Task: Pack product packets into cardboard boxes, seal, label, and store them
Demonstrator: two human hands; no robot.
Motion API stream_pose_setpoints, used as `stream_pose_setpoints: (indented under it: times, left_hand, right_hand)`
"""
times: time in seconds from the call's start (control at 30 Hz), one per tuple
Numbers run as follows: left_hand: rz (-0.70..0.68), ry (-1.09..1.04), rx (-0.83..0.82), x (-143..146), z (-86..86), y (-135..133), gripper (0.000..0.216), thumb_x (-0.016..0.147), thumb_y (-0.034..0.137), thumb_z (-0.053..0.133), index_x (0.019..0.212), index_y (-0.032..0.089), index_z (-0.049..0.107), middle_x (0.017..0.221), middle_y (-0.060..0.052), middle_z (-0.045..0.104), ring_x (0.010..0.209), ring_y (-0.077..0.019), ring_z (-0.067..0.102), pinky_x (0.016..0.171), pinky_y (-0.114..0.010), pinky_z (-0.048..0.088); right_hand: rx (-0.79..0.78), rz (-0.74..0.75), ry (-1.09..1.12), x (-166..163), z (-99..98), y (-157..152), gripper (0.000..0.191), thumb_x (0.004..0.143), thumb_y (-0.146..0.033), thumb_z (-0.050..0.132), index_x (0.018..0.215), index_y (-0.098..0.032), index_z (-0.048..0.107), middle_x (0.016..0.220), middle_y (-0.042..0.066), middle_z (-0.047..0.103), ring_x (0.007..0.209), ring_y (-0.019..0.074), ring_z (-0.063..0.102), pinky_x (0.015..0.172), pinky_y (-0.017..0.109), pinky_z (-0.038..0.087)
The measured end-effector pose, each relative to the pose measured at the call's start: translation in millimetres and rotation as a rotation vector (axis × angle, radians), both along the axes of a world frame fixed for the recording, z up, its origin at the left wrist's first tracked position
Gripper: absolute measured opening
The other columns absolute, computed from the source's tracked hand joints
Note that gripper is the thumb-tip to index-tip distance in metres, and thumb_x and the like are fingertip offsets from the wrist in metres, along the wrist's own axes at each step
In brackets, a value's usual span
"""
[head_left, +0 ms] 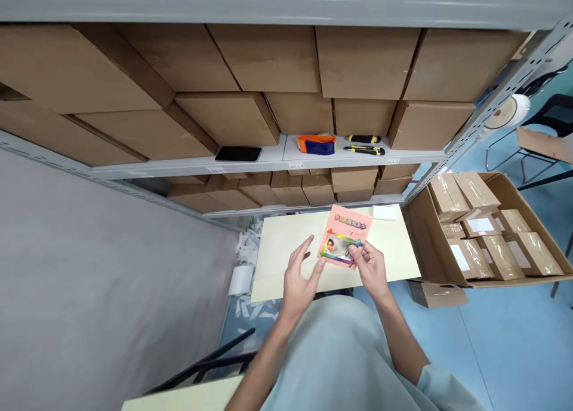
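My right hand (371, 266) pinches a pink card pack (345, 235) with a shiny picture on its front, held up over a small pale table (286, 250). My left hand (301, 276) hovers just to the left of the pack with its fingers spread, the fingertips near the pack's lower left corner. Whether they touch it I cannot tell. A small white slip (384, 212) lies at the table's far right corner.
A grey metal shelf (268, 160) packed with brown cartons stands ahead; a black phone (238, 153), an orange-blue tape dispenser (317, 143) and two yellow-black cutters (364, 144) lie on it. An open carton (492, 232) of taped packages sits right. White scraps (245, 261) litter the floor left.
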State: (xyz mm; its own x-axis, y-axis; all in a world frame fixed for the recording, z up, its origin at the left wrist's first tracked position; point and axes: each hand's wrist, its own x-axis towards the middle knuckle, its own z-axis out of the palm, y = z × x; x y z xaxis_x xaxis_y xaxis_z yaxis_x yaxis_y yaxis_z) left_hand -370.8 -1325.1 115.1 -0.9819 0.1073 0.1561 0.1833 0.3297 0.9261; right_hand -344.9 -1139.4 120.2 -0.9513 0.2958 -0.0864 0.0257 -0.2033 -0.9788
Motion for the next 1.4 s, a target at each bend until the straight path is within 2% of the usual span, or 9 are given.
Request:
stream_pose_setpoints:
  times: [0.17, 0.4, 0.53, 0.63, 0.73, 0.93, 1.07, 1.2, 1.4]
  left_hand:
    - [-0.108, -0.441, 0.248, -4, 11.2, -2, 0.055, 0.086, 0.065, 0.083, 0.111, 0.016, 0.086, 0.11, -0.015, 0.085, 0.107, -0.0325, 0.08, 0.1, -0.045, 0.064]
    - [0.066, -0.439, 0.368, 6, 11.5, 16, 0.057, 0.075, 0.066, 0.091, 0.099, 0.015, 0.087, 0.095, -0.013, 0.085, 0.092, -0.0299, 0.081, 0.084, -0.04, 0.066]
    - [0.179, -0.305, 0.332, 2, 11.2, 19, 0.051, 0.08, 0.061, 0.088, 0.102, 0.015, 0.086, 0.103, -0.012, 0.086, 0.096, -0.0293, 0.081, 0.087, -0.04, 0.066]
    - [0.274, -0.112, 0.197, 0, 12.3, 23, 0.039, 0.088, 0.054, 0.083, 0.102, 0.018, 0.087, 0.103, -0.01, 0.086, 0.096, -0.0282, 0.081, 0.089, -0.04, 0.066]
    - [0.237, 0.189, 0.031, 6, 11.2, 34, 0.023, 0.095, 0.043, 0.078, 0.1, 0.023, 0.087, 0.1, -0.008, 0.086, 0.094, -0.0264, 0.081, 0.09, -0.043, 0.065]
    - [0.004, 0.483, -0.177, 18, 13.8, 39, 0.026, 0.1, 0.03, 0.073, 0.123, 0.028, 0.083, 0.119, -0.009, 0.084, 0.119, -0.0286, 0.077, 0.102, -0.049, 0.063]
    - [0.113, 0.239, -0.064, -2, 25.8, 16, 0.045, 0.096, 0.047, 0.077, 0.135, 0.024, 0.078, 0.133, -0.013, 0.079, 0.126, -0.0301, 0.073, 0.103, -0.048, 0.062]
    - [-0.053, -0.156, 0.136, -20, 31.4, 0, 0.051, 0.093, 0.063, 0.075, 0.114, 0.017, 0.085, 0.113, -0.014, 0.084, 0.105, -0.0292, 0.079, 0.09, -0.04, 0.064]
    - [-0.07, -0.223, 0.213, -18, 24.6, -1, 0.048, 0.086, 0.064, 0.081, 0.099, 0.017, 0.086, 0.103, -0.011, 0.085, 0.093, -0.0265, 0.078, 0.086, -0.037, 0.062]
  right_hand:
    - [-0.071, 0.178, -0.017, 4, -9.1, 16, 0.05, 0.092, -0.067, 0.078, 0.109, -0.02, 0.084, 0.084, 0.004, 0.078, 0.068, 0.0186, 0.066, 0.063, 0.029, 0.058]
    - [-0.099, 0.141, -0.025, -14, -18.8, 14, 0.056, 0.084, -0.068, 0.084, 0.11, -0.018, 0.082, 0.09, 0.007, 0.082, 0.082, 0.0254, 0.077, 0.075, 0.037, 0.066]
    - [0.075, -0.192, 0.066, -13, -7.2, 11, 0.053, 0.09, -0.061, 0.081, 0.123, -0.02, 0.081, 0.133, 0.016, 0.079, 0.124, 0.0325, 0.075, 0.105, 0.049, 0.063]
    - [0.162, -0.204, 0.129, 0, 3.8, -2, 0.042, 0.099, -0.054, 0.071, 0.124, -0.023, 0.082, 0.147, 0.015, 0.073, 0.138, 0.0332, 0.068, 0.114, 0.053, 0.059]
    - [0.092, -0.065, 0.131, 10, 7.9, -21, 0.046, 0.095, -0.053, 0.078, 0.129, -0.023, 0.08, 0.139, 0.013, 0.077, 0.129, 0.0332, 0.074, 0.107, 0.05, 0.064]
    - [0.061, -0.147, 0.112, 1, 7.4, -21, 0.046, 0.098, -0.063, 0.07, 0.102, -0.019, 0.08, 0.101, 0.009, 0.084, 0.091, 0.0255, 0.08, 0.089, 0.038, 0.067]
    - [-0.082, -0.01, 0.136, -9, 13.6, 3, 0.053, 0.091, -0.071, 0.077, 0.106, -0.02, 0.081, 0.106, 0.011, 0.084, 0.094, 0.0288, 0.081, 0.087, 0.041, 0.068]
    - [-0.169, 0.11, 0.118, -13, 16.2, 11, 0.058, 0.084, -0.072, 0.084, 0.108, -0.019, 0.083, 0.105, 0.009, 0.085, 0.092, 0.0297, 0.081, 0.087, 0.047, 0.07]
    - [-0.172, 0.167, 0.102, -22, 6.1, 4, 0.057, 0.084, -0.071, 0.084, 0.108, -0.019, 0.082, 0.108, 0.01, 0.085, 0.095, 0.0305, 0.082, 0.087, 0.047, 0.07]
